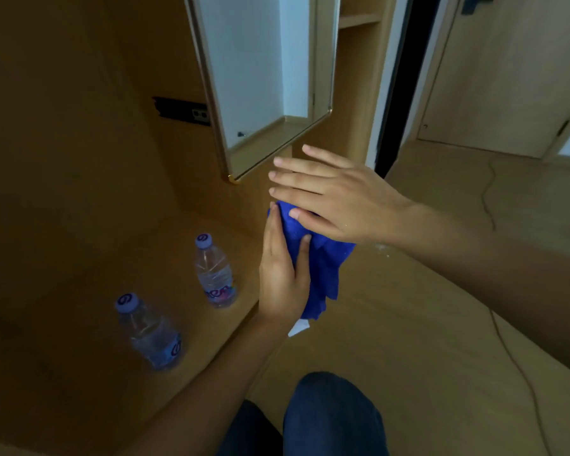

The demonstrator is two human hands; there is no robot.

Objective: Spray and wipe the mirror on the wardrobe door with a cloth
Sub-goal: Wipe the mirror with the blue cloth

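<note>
Blue cloth (320, 268) between both hands below mirror (260, 70) corner; left hand (283, 278) grips it, right hand (329, 199) fingers straight on top; two bottles (216, 271) near surface (79, 291) edge.

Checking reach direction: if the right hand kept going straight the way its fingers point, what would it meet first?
Probably the mirror's gold-framed lower corner, up-left of the right hand's fingertips; depth is unclear, so it might pass in front.

Two bottles (216, 271) are stood on the worktop (79, 258), left of the cloth (320, 268); the mirror (260, 77) is mounted above.
</note>
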